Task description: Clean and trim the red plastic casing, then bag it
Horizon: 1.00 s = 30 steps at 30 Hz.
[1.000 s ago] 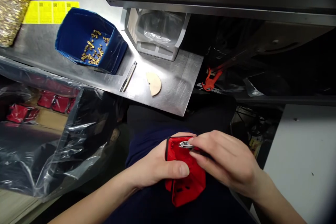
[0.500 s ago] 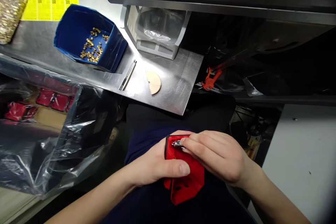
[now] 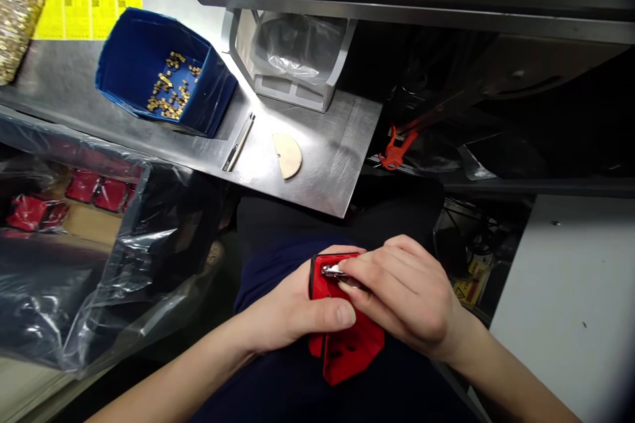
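1. Resting low in the head view, over the dark-clothed lap [image 3: 278, 254], a red part [image 3: 364, 337] is being held just short of the metal table [image 3: 332, 178].
2. The part's left side is being gripped by the left hand [image 3: 297, 310]; its thumb is being laid over the hollow, while its other fingers are being hidden mostly behind, so how firmly they are pressing cannot be told.
3. A small silver tool [image 3: 331, 270] is being pinched between the thumb and forefinger of the right hand [image 3: 409, 291], the remaining fingers being bunched alongside.
4. The red part is lying below and leftward of the right fingertips, its upper end close under them; the left hand, touching it, is standing nearer.
5. The tool is pointing left, toward the part's upper left corner, its long axis running roughly sideways; whether the tip is touching cannot be told.
6. The part's hollow is facing upward, and its long axis is running roughly from the table side toward the wearer, across the tool's line.
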{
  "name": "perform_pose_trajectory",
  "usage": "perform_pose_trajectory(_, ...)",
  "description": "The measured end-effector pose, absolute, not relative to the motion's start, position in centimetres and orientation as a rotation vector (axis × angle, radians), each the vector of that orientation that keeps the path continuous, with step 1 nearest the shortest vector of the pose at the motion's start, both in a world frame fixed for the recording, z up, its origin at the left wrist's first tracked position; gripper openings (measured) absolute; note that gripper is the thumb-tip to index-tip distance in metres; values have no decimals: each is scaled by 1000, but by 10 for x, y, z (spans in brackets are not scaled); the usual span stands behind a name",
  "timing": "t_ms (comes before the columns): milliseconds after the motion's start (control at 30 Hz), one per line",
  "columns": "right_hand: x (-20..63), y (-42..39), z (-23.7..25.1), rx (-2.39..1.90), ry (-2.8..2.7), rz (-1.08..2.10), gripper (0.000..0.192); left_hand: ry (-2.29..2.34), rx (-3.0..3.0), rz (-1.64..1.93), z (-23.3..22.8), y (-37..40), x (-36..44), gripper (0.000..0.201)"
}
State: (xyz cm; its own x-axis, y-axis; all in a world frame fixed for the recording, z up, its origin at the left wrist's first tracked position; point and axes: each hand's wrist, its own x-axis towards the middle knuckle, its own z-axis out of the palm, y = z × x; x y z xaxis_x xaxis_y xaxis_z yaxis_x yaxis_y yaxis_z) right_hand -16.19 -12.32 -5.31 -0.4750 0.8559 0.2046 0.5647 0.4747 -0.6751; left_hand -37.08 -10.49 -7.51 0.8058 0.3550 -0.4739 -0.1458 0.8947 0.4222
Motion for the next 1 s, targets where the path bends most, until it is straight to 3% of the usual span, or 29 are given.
perform_pose_trajectory(267, -161, -125, -57, -1218, -2185, 681, 23, 589, 359, 283, -73, -103, -369, 74)
perform_pose_trajectory(467, -143, -125, -57, -1670, -1543, 889, 24, 569, 394, 314, -70, -105, -369, 74)
perform_pose_trajectory(600, -135, -107, -95, -1890, -1432, 1053, 23, 583, 372, 267, -66, -106, -371, 89)
perform_pose_trajectory(833, -186, -42, -197, -2029, -1789, 750, 21, 469, 326, 225, -66, -107, -375, 86)
perform_pose_trajectory(1000, -196, -32, -190, -2036, -1865, 749, 41, 523, 351, 331, -75, -106, -379, 72)
